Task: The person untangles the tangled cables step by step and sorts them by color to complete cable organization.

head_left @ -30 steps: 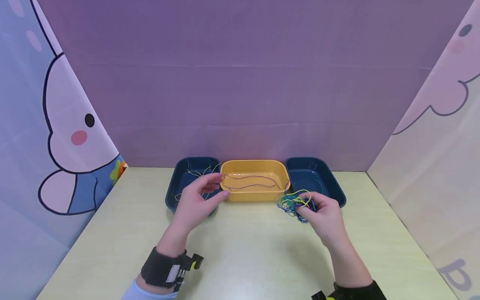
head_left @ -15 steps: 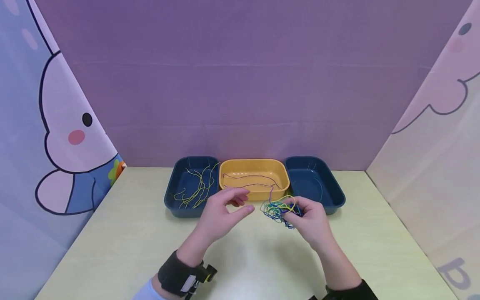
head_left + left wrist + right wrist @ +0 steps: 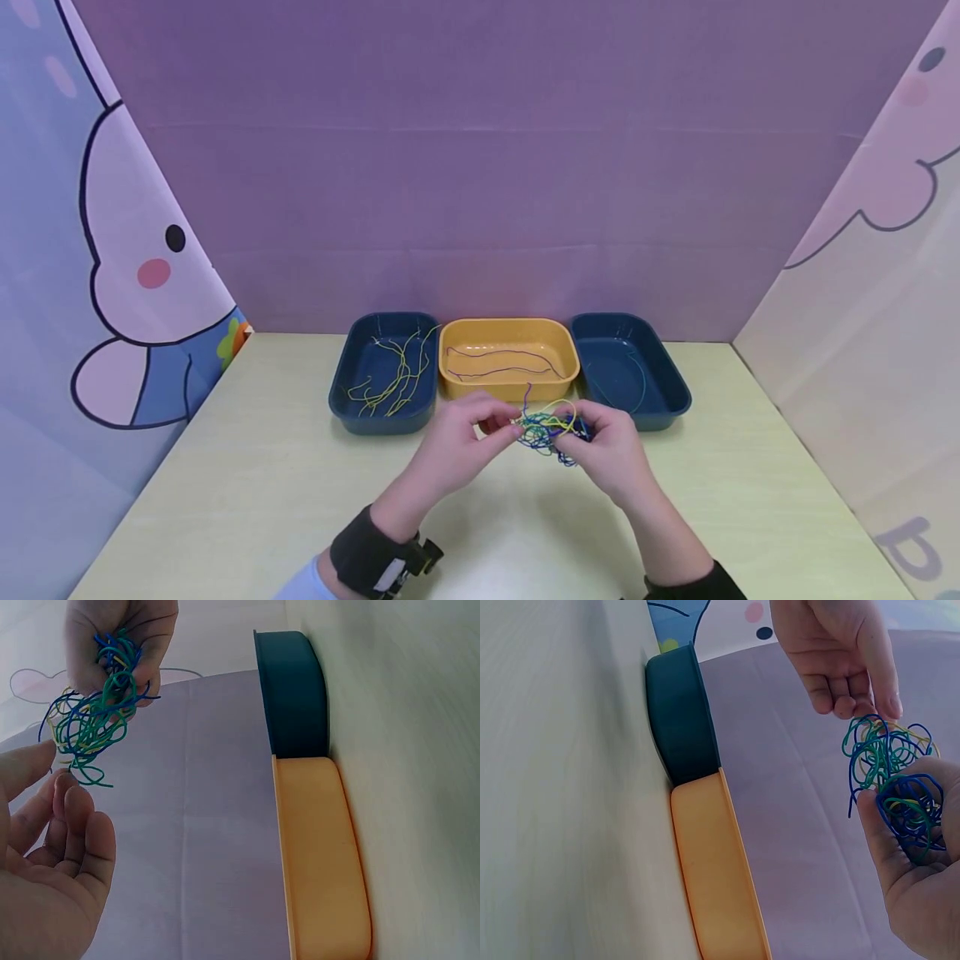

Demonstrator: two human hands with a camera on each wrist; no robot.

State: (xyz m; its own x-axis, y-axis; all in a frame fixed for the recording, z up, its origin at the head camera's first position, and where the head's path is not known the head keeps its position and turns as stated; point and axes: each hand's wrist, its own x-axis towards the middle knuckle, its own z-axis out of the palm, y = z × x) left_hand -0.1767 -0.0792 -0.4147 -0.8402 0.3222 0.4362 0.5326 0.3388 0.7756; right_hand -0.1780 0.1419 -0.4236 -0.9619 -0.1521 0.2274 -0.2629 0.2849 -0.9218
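Observation:
A loose tangle of thin blue, green and yellow wires point(image 3: 542, 432) is held up between both hands, just in front of the yellow tray. My right hand point(image 3: 611, 450) grips its right side between thumb and fingers, and loops bulge out of the grip in the right wrist view. At the tangle's left edge, my left hand point(image 3: 461, 437) pinches a strand between thumb and index fingertip, other fingers bent. From the top of the bundle a purple-blue end sticks up, overlapping the front wall of the yellow tray point(image 3: 487, 392).
Three trays stand side by side along the purple backdrop. Several yellow wires point(image 3: 403, 373) lie in the left dark blue tray point(image 3: 381, 425). Purple wires point(image 3: 502, 368) are in the middle one. The right dark blue tray point(image 3: 611, 346) has a thin teal wire point(image 3: 643, 385).
My left hand has come from over the left tray rightward to the tangle and now pinches its edge. My right hand has carried the tangle a little left and toward me.

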